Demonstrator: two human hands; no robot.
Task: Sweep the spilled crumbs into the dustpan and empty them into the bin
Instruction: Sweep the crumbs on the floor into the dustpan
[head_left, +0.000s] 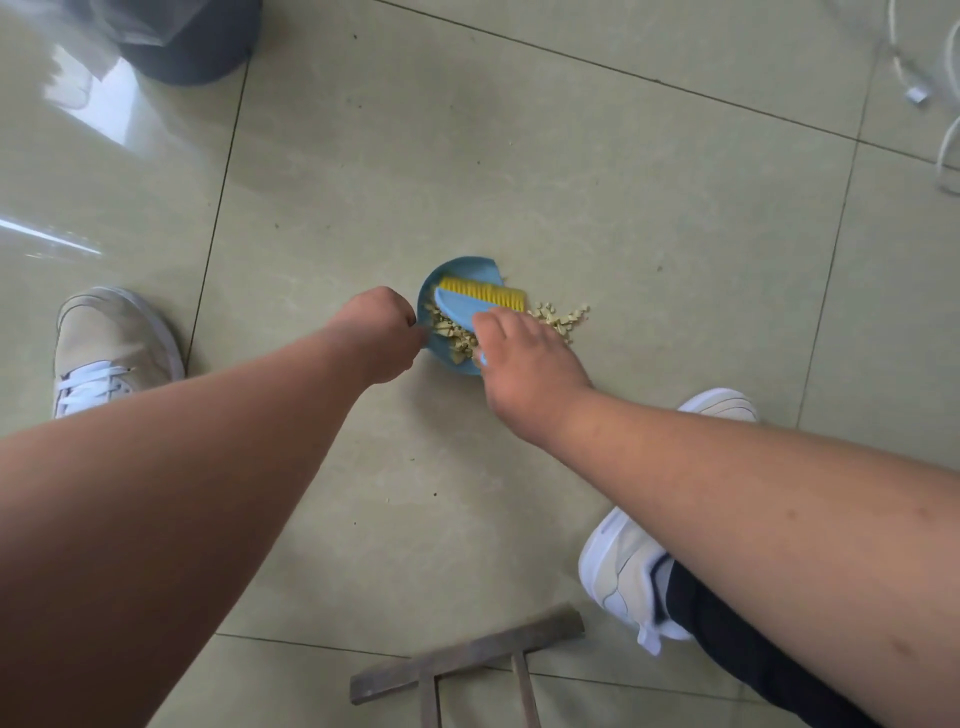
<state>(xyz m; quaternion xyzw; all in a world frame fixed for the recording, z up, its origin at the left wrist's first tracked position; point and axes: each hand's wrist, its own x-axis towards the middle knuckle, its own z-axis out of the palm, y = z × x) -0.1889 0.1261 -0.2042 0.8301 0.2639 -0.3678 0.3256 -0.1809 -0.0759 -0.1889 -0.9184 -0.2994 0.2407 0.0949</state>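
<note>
Mid-sweep: left hand (382, 332) grips blue dustpan (457, 270) on floor, right hand (519, 358) holds brush (483, 299), part of crumbs (558, 317) in pan, rest just outside; bin (197, 41) well apart, emptying not done.

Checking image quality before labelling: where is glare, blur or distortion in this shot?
Head view: window glare whitens the floor tiles at upper left; the left hand and right hand are slightly motion-soft; wide-angle bending curves the tile joints; crumbs by the dustpan stay readable.
</note>
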